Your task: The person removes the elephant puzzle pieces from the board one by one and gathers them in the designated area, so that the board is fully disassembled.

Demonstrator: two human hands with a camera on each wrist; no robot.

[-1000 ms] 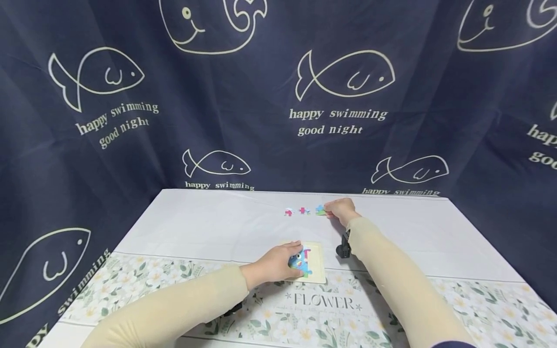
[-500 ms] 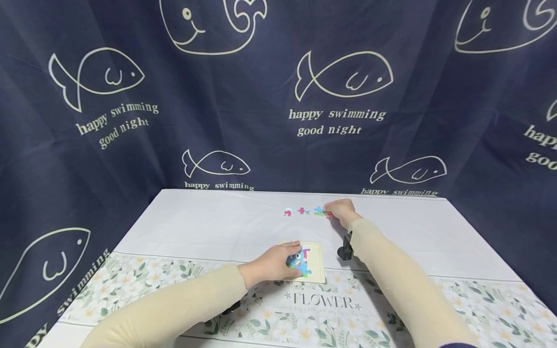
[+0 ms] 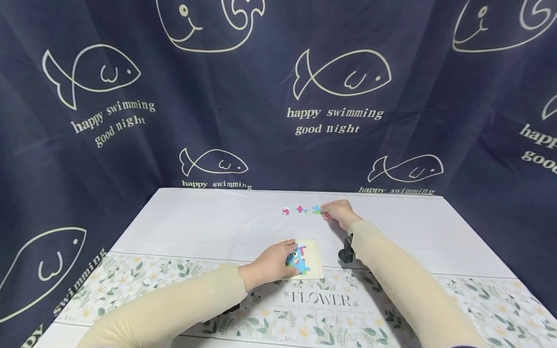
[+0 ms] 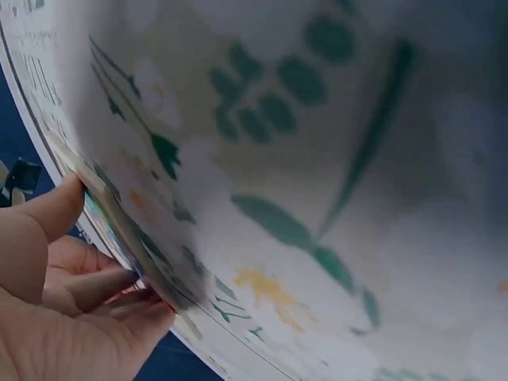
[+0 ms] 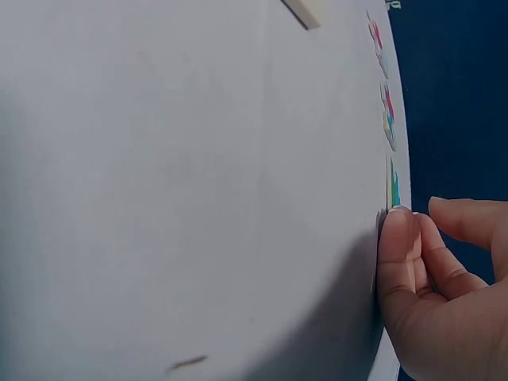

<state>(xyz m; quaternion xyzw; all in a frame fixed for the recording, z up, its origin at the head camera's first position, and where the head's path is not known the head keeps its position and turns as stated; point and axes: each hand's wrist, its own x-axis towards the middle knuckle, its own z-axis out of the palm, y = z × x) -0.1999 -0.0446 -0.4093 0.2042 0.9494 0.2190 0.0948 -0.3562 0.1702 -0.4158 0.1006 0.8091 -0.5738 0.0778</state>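
Observation:
My left hand (image 3: 273, 261) holds the left part of a cream puzzle board (image 3: 316, 263), fingers at its far side and thumb toward its near side. Several joined puzzle pieces with a blue cartoon animal (image 3: 298, 261) lie in the board's left part, partly covered by that hand. The left wrist view shows the thumb and fingers (image 4: 103, 286) against the board's edge (image 4: 119, 218). Farther back, my right hand (image 3: 340, 212) pinches the right end of a blue-and-green puzzle piece (image 3: 316, 210) on the table. Its fingertips hide part of this piece in the right wrist view.
Two loose puzzle pieces, a pink-and-white one (image 3: 285, 211) and a pink-and-blue one (image 3: 301, 209), lie in a row left of the right hand. A white tablecloth (image 3: 209, 217) with a floral band covers the table. A dark blue fish-print curtain (image 3: 270, 106) hangs behind.
The view shifts slightly. My right hand stays at the blue-and-green puzzle piece, its fingers covering slightly more of it. The left hand keeps its place on the puzzle board.

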